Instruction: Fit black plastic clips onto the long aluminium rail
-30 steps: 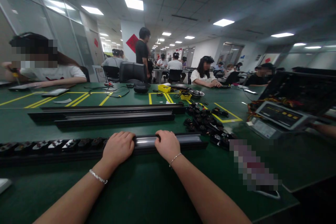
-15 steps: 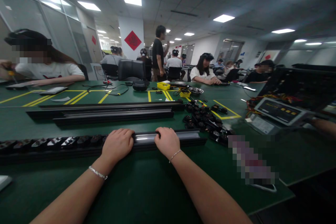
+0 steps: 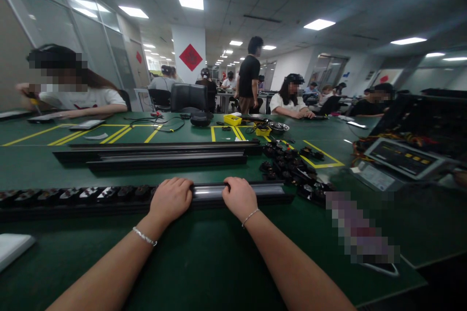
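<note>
A long black channel rail point(image 3: 208, 194) lies across the green table in front of me. Its left stretch holds a row of small black modules point(image 3: 87, 195), several with shiny tops. My left hand point(image 3: 172, 199) is closed over the rail where that row ends, and may cover the last module. A short way to the right, my right hand point(image 3: 241, 198) grips the same rail, thumb on the near side and fingers curled over it. Between my hands the groove shows bare and shiny. The undersides of my fingers are hidden.
Behind lie more black rails point(image 3: 168, 157). A heap of black modules point(image 3: 288, 165) sits right of them, before a yellow tray point(image 3: 232, 120) and a metal bowl point(image 3: 278, 127). At right stands a grey device point(image 3: 403, 158) with wires. A white object point(image 3: 14, 248) lies near left.
The whole view has shifted, so things appear a little further right. My hands keep their grip on the rail. The standing person in the background has moved right and turned.
</note>
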The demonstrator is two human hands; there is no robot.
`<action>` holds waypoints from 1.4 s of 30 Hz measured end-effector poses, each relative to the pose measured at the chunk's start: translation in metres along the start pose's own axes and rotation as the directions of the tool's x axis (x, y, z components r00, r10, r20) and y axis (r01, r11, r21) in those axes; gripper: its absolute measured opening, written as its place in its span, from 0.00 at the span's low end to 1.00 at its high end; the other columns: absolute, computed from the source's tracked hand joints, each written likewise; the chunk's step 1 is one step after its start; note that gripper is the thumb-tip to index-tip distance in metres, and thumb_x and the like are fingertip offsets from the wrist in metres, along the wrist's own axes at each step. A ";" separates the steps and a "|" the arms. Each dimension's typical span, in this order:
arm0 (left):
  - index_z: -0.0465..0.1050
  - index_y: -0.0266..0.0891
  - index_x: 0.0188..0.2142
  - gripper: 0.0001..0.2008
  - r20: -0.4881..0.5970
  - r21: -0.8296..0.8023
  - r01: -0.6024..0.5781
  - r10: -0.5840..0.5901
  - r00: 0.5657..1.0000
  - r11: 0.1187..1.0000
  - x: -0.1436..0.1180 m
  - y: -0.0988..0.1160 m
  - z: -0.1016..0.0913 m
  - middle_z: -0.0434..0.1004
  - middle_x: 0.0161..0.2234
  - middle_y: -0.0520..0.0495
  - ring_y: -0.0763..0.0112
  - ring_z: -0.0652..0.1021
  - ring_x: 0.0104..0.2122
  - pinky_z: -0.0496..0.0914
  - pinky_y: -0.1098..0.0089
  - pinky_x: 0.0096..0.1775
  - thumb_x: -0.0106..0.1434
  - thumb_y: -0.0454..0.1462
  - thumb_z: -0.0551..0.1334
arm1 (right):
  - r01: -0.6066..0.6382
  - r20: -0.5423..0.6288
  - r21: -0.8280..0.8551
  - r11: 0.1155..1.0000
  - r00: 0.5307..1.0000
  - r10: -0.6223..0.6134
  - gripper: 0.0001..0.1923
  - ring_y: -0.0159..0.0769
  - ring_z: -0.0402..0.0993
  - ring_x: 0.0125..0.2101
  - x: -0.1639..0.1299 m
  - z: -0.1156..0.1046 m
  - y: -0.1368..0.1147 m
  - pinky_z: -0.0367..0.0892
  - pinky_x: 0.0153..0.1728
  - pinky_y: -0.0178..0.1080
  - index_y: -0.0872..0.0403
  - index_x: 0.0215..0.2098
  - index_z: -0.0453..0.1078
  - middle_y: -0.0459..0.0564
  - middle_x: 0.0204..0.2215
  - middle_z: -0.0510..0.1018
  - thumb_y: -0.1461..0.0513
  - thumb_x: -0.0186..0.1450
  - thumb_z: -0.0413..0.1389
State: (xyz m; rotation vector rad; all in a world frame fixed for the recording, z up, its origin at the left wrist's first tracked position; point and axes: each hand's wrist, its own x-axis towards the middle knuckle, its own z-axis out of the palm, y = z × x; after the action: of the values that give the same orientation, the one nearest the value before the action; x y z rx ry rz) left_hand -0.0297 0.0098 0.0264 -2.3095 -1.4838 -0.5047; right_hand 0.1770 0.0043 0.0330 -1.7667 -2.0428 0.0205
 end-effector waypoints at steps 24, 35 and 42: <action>0.74 0.39 0.38 0.15 -0.007 -0.007 0.007 -0.007 1.000 1.000 0.002 0.000 -0.001 0.78 0.36 0.43 0.60 0.75 0.37 0.64 0.61 0.40 0.60 0.36 0.49 | -0.023 -0.008 -0.064 0.998 1.000 0.022 0.15 0.35 0.69 0.41 0.002 -0.007 0.023 0.55 0.46 0.35 0.52 0.43 0.70 0.48 0.39 0.77 0.63 0.60 0.48; 0.73 0.39 0.38 0.15 -0.009 0.001 0.002 -0.002 1.000 1.000 0.002 -0.001 0.002 0.78 0.37 0.43 0.60 0.75 0.38 0.65 0.61 0.40 0.61 0.36 0.49 | -0.113 -0.008 -0.068 0.991 0.994 0.113 0.14 0.38 0.70 0.38 0.003 -0.013 0.033 0.57 0.41 0.37 0.54 0.42 0.68 0.51 0.35 0.76 0.64 0.58 0.48; 0.73 0.39 0.38 0.15 -0.015 -0.008 0.002 -0.002 1.000 1.000 0.002 0.000 0.000 0.78 0.36 0.43 0.60 0.75 0.37 0.65 0.61 0.40 0.61 0.37 0.49 | -0.120 0.034 -0.067 0.991 0.992 0.123 0.13 0.37 0.69 0.40 0.006 -0.016 0.039 0.56 0.42 0.36 0.53 0.39 0.69 0.51 0.35 0.76 0.65 0.58 0.47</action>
State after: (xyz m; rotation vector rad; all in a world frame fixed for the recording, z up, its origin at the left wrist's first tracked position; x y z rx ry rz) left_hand -0.0290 0.0115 0.0274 -2.3059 -1.4800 -0.5280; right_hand 0.2183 0.0127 0.0375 -1.9425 -1.9801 0.0259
